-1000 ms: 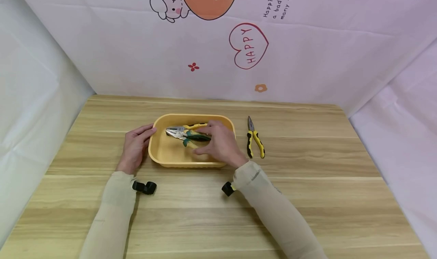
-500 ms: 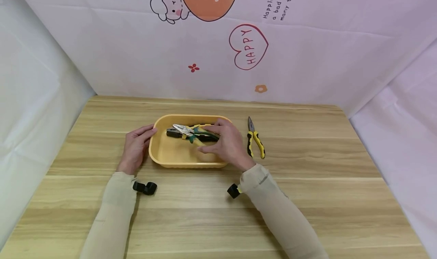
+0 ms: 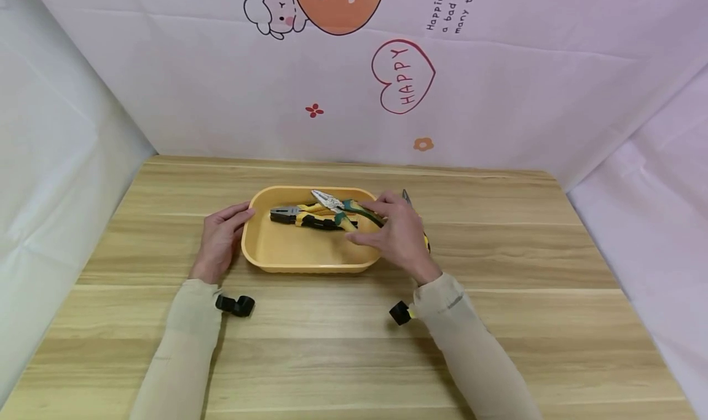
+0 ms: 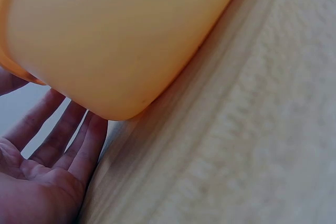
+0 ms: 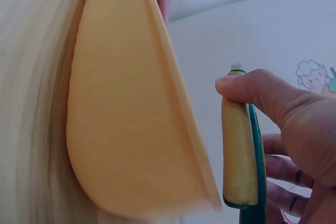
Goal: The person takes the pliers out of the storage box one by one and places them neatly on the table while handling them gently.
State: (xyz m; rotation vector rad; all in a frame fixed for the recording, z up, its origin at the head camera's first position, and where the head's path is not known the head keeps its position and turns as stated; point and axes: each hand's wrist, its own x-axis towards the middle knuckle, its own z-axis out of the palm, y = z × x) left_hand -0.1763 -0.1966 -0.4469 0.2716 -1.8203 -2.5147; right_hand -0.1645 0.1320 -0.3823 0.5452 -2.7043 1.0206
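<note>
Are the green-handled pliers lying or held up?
Held up: the right hand grips the green-handled pliers, handles above the tray's rim in the right wrist view.

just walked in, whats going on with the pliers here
A person's right hand holds green-and-yellow pliers up over the right side of a yellow bin; the left hand touches its left end. Yellow-and-black pliers lie inside. Another pair lies on the table, mostly hidden behind the right hand.
</note>
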